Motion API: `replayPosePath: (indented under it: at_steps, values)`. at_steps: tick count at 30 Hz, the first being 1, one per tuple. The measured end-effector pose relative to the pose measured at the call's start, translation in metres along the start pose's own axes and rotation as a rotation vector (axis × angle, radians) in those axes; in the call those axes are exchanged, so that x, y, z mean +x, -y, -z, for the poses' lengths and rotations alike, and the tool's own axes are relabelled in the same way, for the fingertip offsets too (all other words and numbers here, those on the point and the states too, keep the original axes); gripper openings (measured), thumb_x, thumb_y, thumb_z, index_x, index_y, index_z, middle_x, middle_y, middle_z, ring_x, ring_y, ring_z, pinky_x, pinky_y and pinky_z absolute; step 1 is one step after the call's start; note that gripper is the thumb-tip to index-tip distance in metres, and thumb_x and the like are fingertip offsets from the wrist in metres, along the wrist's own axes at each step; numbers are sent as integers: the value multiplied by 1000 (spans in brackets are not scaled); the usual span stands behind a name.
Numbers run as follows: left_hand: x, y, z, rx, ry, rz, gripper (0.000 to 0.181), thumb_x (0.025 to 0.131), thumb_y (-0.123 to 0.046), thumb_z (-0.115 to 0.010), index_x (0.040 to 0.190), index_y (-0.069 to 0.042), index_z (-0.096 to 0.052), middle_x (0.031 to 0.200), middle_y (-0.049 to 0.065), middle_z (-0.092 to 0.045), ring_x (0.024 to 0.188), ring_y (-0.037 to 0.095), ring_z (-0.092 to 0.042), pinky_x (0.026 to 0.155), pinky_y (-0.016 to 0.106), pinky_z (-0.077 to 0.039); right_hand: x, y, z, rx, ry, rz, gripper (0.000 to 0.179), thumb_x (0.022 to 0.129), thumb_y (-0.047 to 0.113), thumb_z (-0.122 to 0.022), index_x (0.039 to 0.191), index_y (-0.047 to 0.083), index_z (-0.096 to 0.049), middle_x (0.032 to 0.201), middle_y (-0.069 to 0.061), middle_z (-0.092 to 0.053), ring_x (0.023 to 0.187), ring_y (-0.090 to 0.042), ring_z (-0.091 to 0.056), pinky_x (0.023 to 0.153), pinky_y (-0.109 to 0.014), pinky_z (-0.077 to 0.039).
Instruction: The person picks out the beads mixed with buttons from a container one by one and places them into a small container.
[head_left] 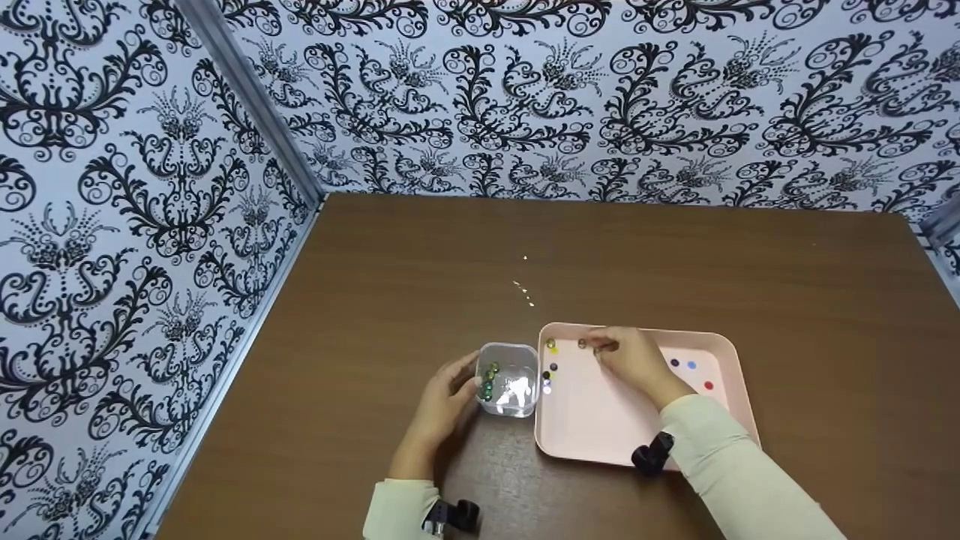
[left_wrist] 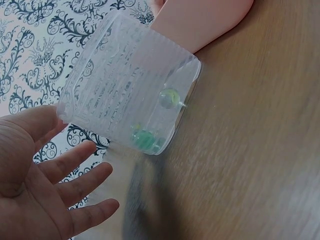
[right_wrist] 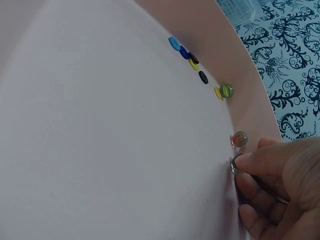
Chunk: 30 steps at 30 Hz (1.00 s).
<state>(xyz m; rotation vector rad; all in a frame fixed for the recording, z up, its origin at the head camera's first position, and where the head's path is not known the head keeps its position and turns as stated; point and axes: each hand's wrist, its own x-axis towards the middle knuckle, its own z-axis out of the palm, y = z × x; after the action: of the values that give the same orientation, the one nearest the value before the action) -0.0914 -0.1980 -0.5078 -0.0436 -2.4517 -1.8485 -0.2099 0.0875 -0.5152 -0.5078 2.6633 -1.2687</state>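
Observation:
My left hand [head_left: 442, 401] holds a clear plastic container [head_left: 510, 411] at its left side, thumb and a finger at the rim, the other fingers spread. Several green and yellowish marbles [head_left: 487, 386] lie along its left wall. Inside the pink tray [head_left: 600, 427], my right hand [head_left: 634, 360] reaches to the far wall. Its thumb and fingertips pinch a clear glass marble [right_wrist: 237, 164], partly hidden by the thumb. Beside it rests a marble with an orange streak [right_wrist: 240, 139]. A yellow-green marble [right_wrist: 227, 90] lies farther along, at the tray's corner.
Small flat discs line the tray's left wall, among them a black disc [right_wrist: 203, 77] and a light blue disc [right_wrist: 174, 43]. Toward the tray's right lie a dark disc [head_left: 675, 362], a blue disc [head_left: 691, 365] and a red disc [head_left: 709, 385]. Container and tray stand side by side on the brown table [head_left: 405, 285].

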Motion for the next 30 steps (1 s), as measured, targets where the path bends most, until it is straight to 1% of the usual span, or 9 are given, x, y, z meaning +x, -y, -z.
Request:
replayPosePath:
  at_steps: [7, 14, 17, 21, 27, 30]
  values:
    - [1, 1, 0, 14, 1, -8, 40, 93, -2, -59, 131, 10, -52, 125, 29, -55, 117, 41, -55, 102, 48, -44, 0, 2, 1, -12, 2, -7, 32, 79, -11, -59, 104, 3, -74, 100, -10, -73, 93, -26, -66, 82, -37, -52]
    - [0, 1, 0, 33, -6, -1, 39, 93, -1, -59, 130, 9, -54, 124, 29, -55, 117, 42, -55, 102, 50, -43, 0, 2, 2, -14, 3, -32, 30, 81, -7, -62, 106, 3, -74, 103, -12, -72, 98, -28, -65, 88, -43, -51]
    - [0, 0, -1, 32, 1, 11, 39, 93, -1, -58, 131, 9, -53, 124, 29, -55, 118, 42, -54, 102, 49, -44, 0, 3, 2, -16, 3, -32, 29, 81, -5, -61, 105, 5, -74, 100, -11, -73, 97, -28, -65, 87, -43, -51]
    - [0, -2, -1, 21, 13, 22, 39, 94, -2, -57, 132, 9, -52, 125, 29, -55, 120, 42, -53, 102, 47, -45, 0, 4, 2, -18, 3, -20, 28, 81, -5, -60, 102, 5, -75, 94, -9, -73, 93, -26, -66, 84, -41, -52]
    - [-1, -3, -1, 16, 10, 7, 39, 94, -1, -57, 132, 10, -51, 123, 30, -55, 119, 42, -54, 101, 45, -45, -1, 6, 2, -2, 6, -37, 29, 81, -5, -62, 104, 5, -74, 99, -11, -72, 95, -28, -64, 86, -42, -51]
    - [-1, -4, -1, 15, 9, 8, 39, 94, -1, -57, 132, 9, -51, 123, 29, -55, 119, 42, -54, 101, 45, -45, -1, 7, 3, -1, 1, -28, 27, 81, -5, -63, 104, 4, -74, 102, -13, -72, 96, -29, -64, 87, -43, -51]
